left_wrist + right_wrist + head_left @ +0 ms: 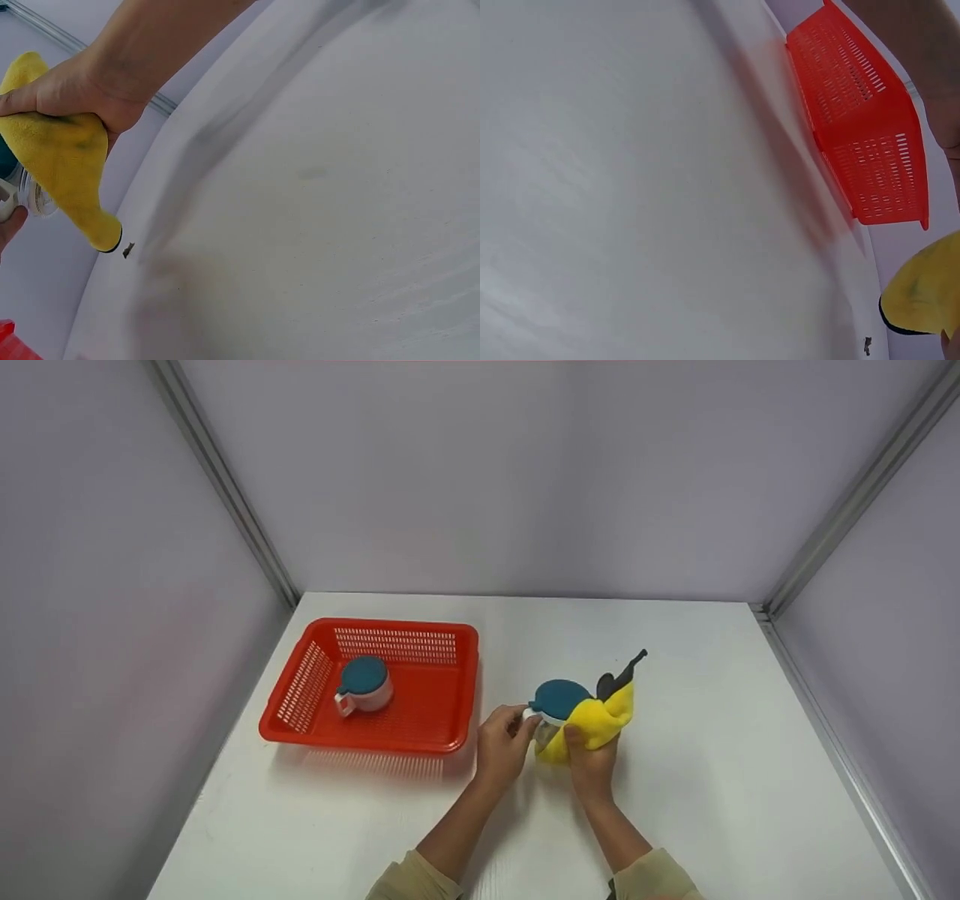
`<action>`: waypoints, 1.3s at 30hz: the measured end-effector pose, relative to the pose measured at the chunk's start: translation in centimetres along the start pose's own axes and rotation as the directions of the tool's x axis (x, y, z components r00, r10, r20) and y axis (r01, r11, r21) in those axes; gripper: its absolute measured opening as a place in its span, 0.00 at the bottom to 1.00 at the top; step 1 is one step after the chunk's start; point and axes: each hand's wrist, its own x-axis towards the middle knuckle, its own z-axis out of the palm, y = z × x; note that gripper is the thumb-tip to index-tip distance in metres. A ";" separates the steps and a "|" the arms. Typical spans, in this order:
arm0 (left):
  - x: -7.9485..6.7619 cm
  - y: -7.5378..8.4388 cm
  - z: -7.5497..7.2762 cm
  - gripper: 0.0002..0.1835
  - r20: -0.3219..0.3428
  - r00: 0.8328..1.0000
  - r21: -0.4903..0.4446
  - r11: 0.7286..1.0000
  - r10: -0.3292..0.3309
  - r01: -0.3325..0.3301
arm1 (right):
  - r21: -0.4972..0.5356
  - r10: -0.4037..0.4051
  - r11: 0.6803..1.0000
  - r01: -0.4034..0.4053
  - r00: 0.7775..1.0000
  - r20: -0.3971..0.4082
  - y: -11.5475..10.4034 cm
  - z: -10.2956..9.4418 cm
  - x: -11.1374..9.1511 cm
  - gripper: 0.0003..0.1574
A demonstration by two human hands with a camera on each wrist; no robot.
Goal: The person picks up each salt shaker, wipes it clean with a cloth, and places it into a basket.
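Note:
A clear jar with a teal lid and a white handle is held up just above or on the table; which of these cannot be told. My left hand pinches its handle between thumb and fingers. My right hand grips a yellow cloth wrapped against the jar's right side. Dark edging runs along the cloth, and a dark piece sticks up behind it. In the left wrist view my right hand lies over the cloth, which hides much of the jar.
A red basket with perforated sides stands on the white table to the left of both hands. Inside it is a similar jar with a teal lid, its handle facing left. Pale walls close off the back and sides.

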 end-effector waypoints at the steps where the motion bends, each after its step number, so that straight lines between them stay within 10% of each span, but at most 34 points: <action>1: 0.0 0.0 0.0 0.15 -0.009 1.000 0.003 1.000 0.008 -0.008 | -0.003 0.009 1.000 -0.009 1.000 -0.002 -0.1 0.1 -0.1 0.35; 19: -0.2 0.0 0.0 0.11 -0.104 0.995 -0.007 1.000 0.010 -0.011 | 0.027 0.210 0.978 -0.209 0.975 -0.065 2.7 -0.7 1.3 0.40; 25: 0.1 0.0 -0.4 0.11 -0.107 0.994 -0.032 0.999 -0.010 0.007 | -0.144 0.049 0.988 -0.059 0.996 -0.074 2.5 -1.8 2.2 0.49; 31: 0.2 0.1 -0.5 0.12 -0.106 0.994 -0.036 0.999 -0.011 0.007 | -0.347 -0.129 0.932 0.106 0.991 -0.043 2.2 -2.3 2.3 0.44; 39: 0.7 0.0 -0.9 0.12 -0.085 0.996 -0.047 0.999 -0.011 0.007 | -0.261 -0.093 0.958 0.119 0.990 0.107 2.1 -2.8 2.4 0.50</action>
